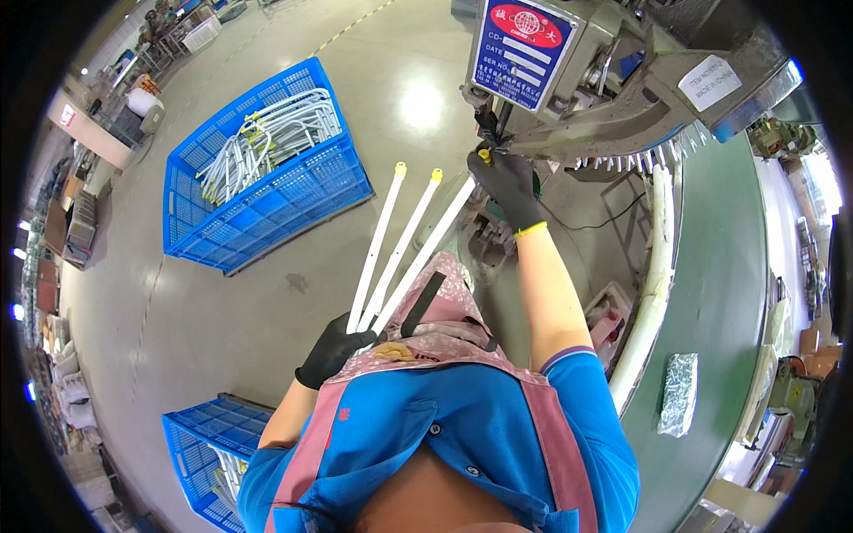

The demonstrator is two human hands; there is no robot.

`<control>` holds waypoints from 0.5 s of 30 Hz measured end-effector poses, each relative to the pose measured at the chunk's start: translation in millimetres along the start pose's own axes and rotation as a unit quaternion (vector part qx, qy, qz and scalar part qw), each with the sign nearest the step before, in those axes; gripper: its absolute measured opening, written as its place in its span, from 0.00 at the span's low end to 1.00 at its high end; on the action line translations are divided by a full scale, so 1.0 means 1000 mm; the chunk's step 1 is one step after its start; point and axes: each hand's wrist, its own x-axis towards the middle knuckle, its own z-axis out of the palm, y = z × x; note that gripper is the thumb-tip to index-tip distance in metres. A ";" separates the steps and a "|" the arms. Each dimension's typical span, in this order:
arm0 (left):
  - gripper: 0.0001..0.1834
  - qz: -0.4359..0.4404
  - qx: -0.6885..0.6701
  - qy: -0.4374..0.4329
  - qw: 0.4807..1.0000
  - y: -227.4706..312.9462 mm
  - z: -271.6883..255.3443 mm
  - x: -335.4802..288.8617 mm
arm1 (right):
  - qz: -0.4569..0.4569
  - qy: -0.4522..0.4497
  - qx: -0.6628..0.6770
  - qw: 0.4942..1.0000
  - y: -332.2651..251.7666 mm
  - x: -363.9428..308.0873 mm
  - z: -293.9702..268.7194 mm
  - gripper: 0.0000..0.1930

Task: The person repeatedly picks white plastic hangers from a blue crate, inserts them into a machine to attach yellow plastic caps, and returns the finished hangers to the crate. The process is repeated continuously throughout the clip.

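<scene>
Holding three white tubes (405,242) in a fan, the left hand (333,349) is curled tight around their low ends, in front of the pink apron (449,311). The right hand (508,186) has its fingers bent around the top end of the tube on the right, beside its yellow tip (484,156), just under the grey machine (657,89). I cannot tell if that tip touches the machine, because the hand hides part of it. The worst thing that could go wrong, I think, is a pinch: the fingers are very near the low part of the machine, so they could get hurt if it moves. The tube could also sit crooked if the two hands do not line up. The other two tubes have free tops, so a loose left hand could let them slip or bump. The machine seems to leave little room above and to the right of the right hand. On the right, the white rail (657,258) runs along the edge of the green surface (711,293). There is more room on the left, over the floor (258,329), up to the near rim of the big blue basket (275,233).
</scene>
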 end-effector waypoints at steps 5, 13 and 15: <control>0.24 -0.021 -0.054 -0.023 0.998 0.009 -0.005 -0.004 | 0.062 -0.031 0.283 0.957 0.022 0.015 0.024 0.11; 0.19 -0.081 -0.030 -0.045 0.995 0.038 -0.030 -0.013 | 0.050 -0.036 0.336 0.940 0.048 0.014 0.029 0.06; 0.19 -0.088 -0.021 -0.051 0.995 0.039 -0.032 -0.013 | 0.104 -0.040 0.257 0.960 0.049 0.008 0.032 0.08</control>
